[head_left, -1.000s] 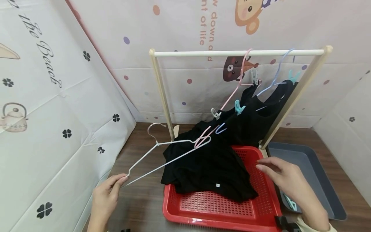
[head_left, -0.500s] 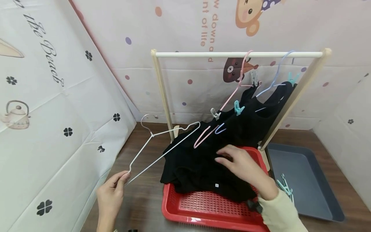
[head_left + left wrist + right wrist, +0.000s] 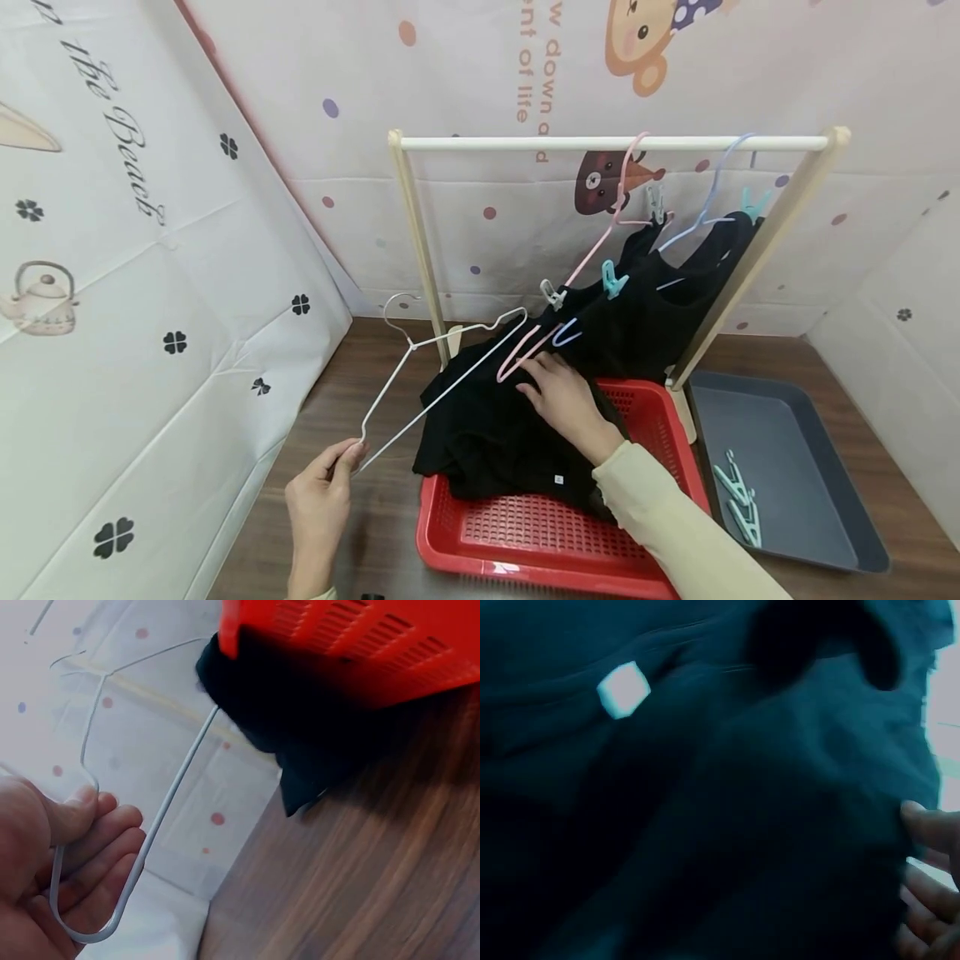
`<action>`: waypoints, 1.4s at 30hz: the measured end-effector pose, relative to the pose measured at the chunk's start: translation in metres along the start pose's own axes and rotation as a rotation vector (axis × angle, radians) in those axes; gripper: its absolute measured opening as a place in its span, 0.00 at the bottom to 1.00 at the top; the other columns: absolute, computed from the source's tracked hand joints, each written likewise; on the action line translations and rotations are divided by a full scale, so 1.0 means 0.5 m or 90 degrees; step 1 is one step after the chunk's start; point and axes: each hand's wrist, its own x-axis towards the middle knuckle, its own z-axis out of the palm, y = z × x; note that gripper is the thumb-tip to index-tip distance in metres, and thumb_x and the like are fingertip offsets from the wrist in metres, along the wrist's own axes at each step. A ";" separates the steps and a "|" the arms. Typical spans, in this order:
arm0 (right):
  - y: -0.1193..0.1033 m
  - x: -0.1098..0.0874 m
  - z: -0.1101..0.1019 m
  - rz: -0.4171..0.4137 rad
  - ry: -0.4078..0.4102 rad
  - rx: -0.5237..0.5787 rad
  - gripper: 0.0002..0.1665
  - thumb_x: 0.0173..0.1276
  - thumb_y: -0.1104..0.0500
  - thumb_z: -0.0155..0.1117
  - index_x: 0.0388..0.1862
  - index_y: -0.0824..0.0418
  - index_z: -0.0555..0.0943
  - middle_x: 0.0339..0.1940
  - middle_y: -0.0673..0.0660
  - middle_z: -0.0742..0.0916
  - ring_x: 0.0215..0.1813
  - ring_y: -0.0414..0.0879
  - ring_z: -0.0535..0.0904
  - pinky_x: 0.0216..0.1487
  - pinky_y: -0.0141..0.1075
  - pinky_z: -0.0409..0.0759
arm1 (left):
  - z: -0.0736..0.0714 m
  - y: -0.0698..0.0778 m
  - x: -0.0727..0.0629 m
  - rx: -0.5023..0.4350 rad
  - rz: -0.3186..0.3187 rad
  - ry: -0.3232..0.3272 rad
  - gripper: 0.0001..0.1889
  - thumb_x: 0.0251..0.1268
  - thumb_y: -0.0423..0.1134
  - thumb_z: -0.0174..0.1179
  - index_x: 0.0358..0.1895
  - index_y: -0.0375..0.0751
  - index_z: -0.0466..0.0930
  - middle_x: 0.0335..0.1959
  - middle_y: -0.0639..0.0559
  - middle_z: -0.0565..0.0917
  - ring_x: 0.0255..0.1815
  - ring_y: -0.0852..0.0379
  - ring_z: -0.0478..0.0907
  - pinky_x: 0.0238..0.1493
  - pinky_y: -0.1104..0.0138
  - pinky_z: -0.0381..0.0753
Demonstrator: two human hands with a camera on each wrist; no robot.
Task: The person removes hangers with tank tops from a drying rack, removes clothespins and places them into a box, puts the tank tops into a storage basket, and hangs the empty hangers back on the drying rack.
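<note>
My left hand [image 3: 322, 492] pinches one lower corner of a white wire hanger [image 3: 412, 345], held tilted with its hook towards the rack. The left wrist view shows the thumb on the hanger's wire [image 3: 172, 787]. My right hand [image 3: 562, 400] lies on a crumpled black garment [image 3: 480, 454] with a small white label, heaped in the red basket [image 3: 487, 569]. In the right wrist view its thumb and fingers, somewhat apart, touch the edge of the black cloth [image 3: 817, 802]; part of the hand is out of frame.
A rack with a white bar [image 3: 517, 144] carries a pink hanger [image 3: 592, 250] and a blue hanger [image 3: 708, 200], with black clothes held by clothespins [image 3: 613, 280]. To the right lies a grey tray [image 3: 795, 442] with green clothespins [image 3: 738, 500]. Patterned sheets surround the table.
My right hand has moved left from beside the tray onto the black garment. The left hand has shifted slightly right with the white hanger, whose far end has swung up off the cloth.
</note>
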 end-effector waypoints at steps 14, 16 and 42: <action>0.016 -0.004 0.006 -0.043 0.067 0.052 0.07 0.65 0.66 0.77 0.39 0.60 0.86 0.42 0.54 0.87 0.45 0.53 0.82 0.47 0.50 0.84 | 0.033 0.013 -0.021 -0.051 0.001 0.030 0.03 0.66 0.21 0.69 0.40 0.26 0.89 0.32 0.43 0.91 0.33 0.70 0.87 0.37 0.80 0.82; 0.017 -0.004 0.007 -0.051 0.054 0.085 0.09 0.63 0.67 0.76 0.38 0.59 0.83 0.40 0.53 0.86 0.43 0.51 0.81 0.45 0.48 0.83 | 0.036 0.014 -0.022 -0.048 0.013 0.030 0.03 0.65 0.20 0.70 0.40 0.26 0.90 0.31 0.44 0.92 0.32 0.68 0.88 0.37 0.80 0.82; 0.002 -0.026 0.030 0.037 -0.462 0.228 0.14 0.58 0.71 0.73 0.27 0.55 0.80 0.25 0.46 0.78 0.27 0.39 0.73 0.31 0.34 0.74 | 0.054 0.016 -0.017 -0.042 0.055 0.037 0.04 0.63 0.19 0.71 0.38 0.27 0.90 0.30 0.44 0.91 0.29 0.63 0.88 0.35 0.80 0.83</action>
